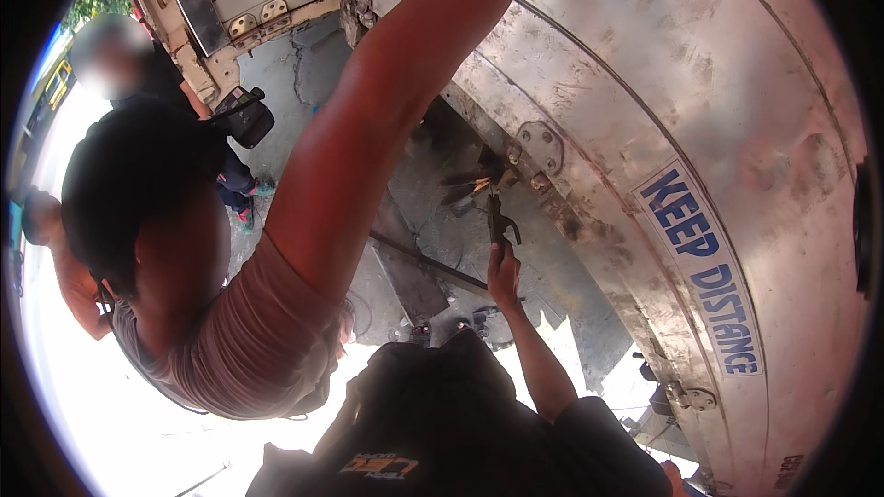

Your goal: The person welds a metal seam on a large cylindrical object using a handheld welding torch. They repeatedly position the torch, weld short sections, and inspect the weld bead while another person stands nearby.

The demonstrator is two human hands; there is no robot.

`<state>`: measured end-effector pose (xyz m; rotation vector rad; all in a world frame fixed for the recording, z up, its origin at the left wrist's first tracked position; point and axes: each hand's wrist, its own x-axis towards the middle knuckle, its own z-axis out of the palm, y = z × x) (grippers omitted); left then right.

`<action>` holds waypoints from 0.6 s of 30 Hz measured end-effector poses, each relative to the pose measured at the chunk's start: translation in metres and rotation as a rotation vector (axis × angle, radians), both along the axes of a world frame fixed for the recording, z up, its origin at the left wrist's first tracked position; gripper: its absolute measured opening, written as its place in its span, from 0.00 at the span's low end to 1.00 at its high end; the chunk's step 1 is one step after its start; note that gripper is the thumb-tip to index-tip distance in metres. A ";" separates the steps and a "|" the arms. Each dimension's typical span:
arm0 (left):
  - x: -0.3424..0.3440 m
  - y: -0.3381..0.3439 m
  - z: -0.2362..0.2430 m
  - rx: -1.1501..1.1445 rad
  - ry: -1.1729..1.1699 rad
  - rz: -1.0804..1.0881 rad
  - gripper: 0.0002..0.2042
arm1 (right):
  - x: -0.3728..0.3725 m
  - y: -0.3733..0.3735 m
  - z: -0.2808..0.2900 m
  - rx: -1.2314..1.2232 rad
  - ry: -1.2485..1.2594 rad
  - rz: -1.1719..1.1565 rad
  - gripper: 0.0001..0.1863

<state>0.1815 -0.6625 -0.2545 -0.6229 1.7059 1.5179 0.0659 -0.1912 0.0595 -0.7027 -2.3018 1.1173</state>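
My right hand (504, 276) is wrapped round the handle of a dark welding electrode holder (501, 221). Its jaw end points up and away, toward the lower edge of a large, worn, whitish metal panel (608, 101). Close to that tip is a small orange-bright spot (482, 185) among dark pieces; I cannot make out whether they touch. A bolted hinge plate (540, 147) sits on the panel's edge just beyond. My left hand does not show.
At left, a co-worker in a brownish shirt (258, 340) stretches an arm (368, 110) across to the panel. Another person (157, 64) stands behind with a black bag (242, 117). A long metal bar (428, 262) and a flat plank (405, 267) lie below on grey concrete (308, 64).
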 end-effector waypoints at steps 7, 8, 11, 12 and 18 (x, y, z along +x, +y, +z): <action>0.010 -0.008 -0.005 0.015 0.002 0.029 0.12 | -0.001 0.003 -0.008 -0.008 -0.015 -0.027 0.15; 0.010 -0.009 -0.007 0.016 0.002 0.037 0.12 | 0.000 0.002 -0.009 0.005 -0.037 -0.038 0.15; 0.014 -0.014 -0.011 0.025 0.005 0.054 0.12 | 0.008 -0.001 -0.013 -0.026 -0.016 -0.051 0.15; 0.014 -0.016 -0.012 0.030 0.004 0.061 0.12 | 0.013 -0.002 -0.016 -0.035 -0.027 -0.049 0.15; 0.013 -0.022 -0.019 0.074 -0.017 0.092 0.12 | 0.069 0.001 -0.067 0.040 -0.124 -0.084 0.16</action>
